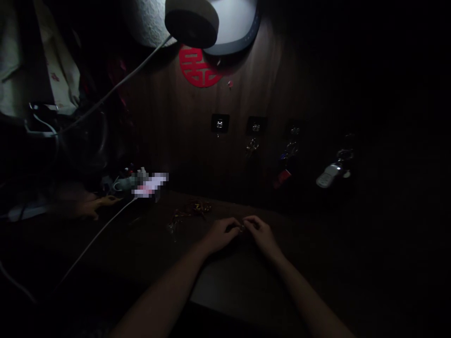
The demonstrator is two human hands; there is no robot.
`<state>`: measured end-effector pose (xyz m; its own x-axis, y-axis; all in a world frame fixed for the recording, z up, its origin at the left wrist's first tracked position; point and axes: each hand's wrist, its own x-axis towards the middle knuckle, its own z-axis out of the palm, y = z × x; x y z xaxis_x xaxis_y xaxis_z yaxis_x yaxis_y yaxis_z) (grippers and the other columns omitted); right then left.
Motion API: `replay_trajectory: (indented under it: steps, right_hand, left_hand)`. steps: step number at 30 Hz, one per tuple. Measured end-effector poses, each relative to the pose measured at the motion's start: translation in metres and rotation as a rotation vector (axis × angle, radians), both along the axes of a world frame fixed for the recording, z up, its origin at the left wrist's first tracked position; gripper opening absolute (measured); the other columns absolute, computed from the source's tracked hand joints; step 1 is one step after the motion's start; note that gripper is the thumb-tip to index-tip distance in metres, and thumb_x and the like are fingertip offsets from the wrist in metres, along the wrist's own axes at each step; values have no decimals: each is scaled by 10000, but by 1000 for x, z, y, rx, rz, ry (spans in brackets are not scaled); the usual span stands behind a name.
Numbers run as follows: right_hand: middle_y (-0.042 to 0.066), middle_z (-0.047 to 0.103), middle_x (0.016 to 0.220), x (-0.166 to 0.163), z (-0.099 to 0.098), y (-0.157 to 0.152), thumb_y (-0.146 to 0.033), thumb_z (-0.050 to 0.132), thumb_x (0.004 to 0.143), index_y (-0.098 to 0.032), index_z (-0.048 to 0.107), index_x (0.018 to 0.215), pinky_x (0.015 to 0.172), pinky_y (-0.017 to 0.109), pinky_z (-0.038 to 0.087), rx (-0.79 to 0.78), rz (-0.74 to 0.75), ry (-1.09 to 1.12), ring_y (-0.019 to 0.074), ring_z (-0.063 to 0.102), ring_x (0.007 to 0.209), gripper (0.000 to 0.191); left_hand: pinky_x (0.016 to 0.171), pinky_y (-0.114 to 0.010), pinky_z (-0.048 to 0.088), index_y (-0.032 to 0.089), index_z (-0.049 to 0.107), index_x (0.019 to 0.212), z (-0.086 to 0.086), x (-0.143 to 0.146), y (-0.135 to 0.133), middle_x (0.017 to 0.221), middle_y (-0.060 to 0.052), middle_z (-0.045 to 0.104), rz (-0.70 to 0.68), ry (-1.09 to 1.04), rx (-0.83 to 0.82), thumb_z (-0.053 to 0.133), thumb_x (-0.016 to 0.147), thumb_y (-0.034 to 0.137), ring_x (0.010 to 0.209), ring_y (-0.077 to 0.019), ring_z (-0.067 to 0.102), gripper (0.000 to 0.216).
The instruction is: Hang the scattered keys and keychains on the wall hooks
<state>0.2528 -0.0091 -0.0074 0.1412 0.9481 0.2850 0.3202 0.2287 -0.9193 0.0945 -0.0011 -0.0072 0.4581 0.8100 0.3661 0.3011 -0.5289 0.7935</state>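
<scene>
In dim light my left hand (225, 232) and my right hand (259, 232) meet over the dark wooden tabletop (225, 281). The fingers of both are pinched close together. Between the fingertips there may be something small, too dark and tiny to name. Left of my left hand lies a small heap of gold-coloured metal pieces (200, 206), perhaps trinkets or keys. Beside the heap is a small clear, shiny item (172, 227) whose kind I cannot make out.
A lit phone (151, 184) stands at the left, its white cable (102, 230) crossing the table. Keys (252, 146) and a grey remote fob (328, 175) hang from wall hooks. A lamp (192, 21) hangs above a red paper cutout (199, 75). Bags (59, 70) hang at far left.
</scene>
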Motion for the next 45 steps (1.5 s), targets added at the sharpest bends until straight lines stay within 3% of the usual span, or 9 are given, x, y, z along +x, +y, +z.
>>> replay_trajectory:
  steps: [11,17,21,31,45]
  right_hand:
    - [24,659,772,-3,1,-3,-410,523,718,-198,617,771,717,311,463,63,61,-110,195,602,776,238]
    - [45,647,846,-4,8,-12,-340,480,779,-214,605,827,770,319,451,296,-38,-220,199,594,847,184]
    - [51,618,826,-8,11,-18,-293,473,802,-223,600,834,751,305,452,435,11,-322,184,585,820,148]
    - [21,581,716,-10,9,-17,-270,501,785,-217,590,709,648,267,441,379,-13,-393,158,556,699,128]
    - [26,615,699,4,23,-9,-335,527,752,-207,595,661,673,280,446,348,-167,-204,174,583,706,171]
  left_hand:
    - [685,-215,419,159,623,774,2,1,5,740,10,622,48,-165,-124,465,777,277,731,-129,553,196]
    - [694,-221,416,161,599,722,0,2,10,711,8,605,120,-194,-112,457,770,278,724,-132,543,190]
    - [687,-220,416,161,589,714,-2,2,12,703,7,603,134,-213,-115,463,758,272,720,-133,546,174]
    - [672,-223,418,176,611,754,3,3,4,726,9,629,133,-111,-59,482,762,330,726,-142,561,201]
    - [726,-244,431,191,617,756,-4,1,15,790,-9,663,170,-155,-38,478,765,318,773,-159,589,189]
